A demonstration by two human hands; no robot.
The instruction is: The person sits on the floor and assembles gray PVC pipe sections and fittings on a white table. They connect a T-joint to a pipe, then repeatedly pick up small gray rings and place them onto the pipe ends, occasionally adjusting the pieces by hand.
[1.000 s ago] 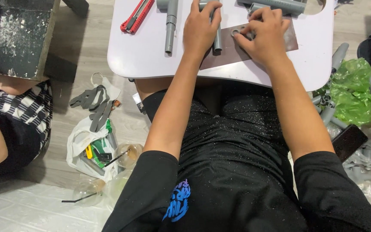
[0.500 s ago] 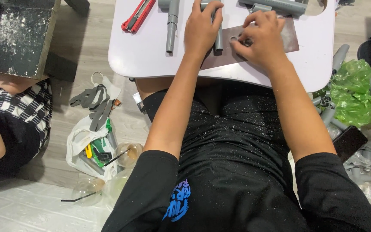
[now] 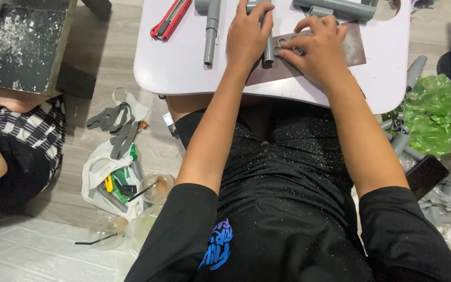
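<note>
Small white table (image 3: 184, 68) over wooden floor. Near edge, centre: left hand (image 3: 247, 35) grips grey pipe (image 3: 268, 49); right hand (image 3: 317, 49) presses grey sheet (image 3: 355, 49), fingers bent. Red utility knife (image 3: 170, 19), far-left corner.

A short grey pipe (image 3: 268, 48) lies lengthwise on the far side of the white surface (image 3: 184, 62), crossing a flat brownish, seemingly sandpaper sheet (image 3: 355, 49).

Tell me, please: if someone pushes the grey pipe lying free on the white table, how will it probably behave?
The grey pipe is round and lies flat on the smooth white table, so a sideways push would probably roll it. It looks like rigid plastic: likely stiff and light. Its wider coupling end may make it roll in a curve.
</note>
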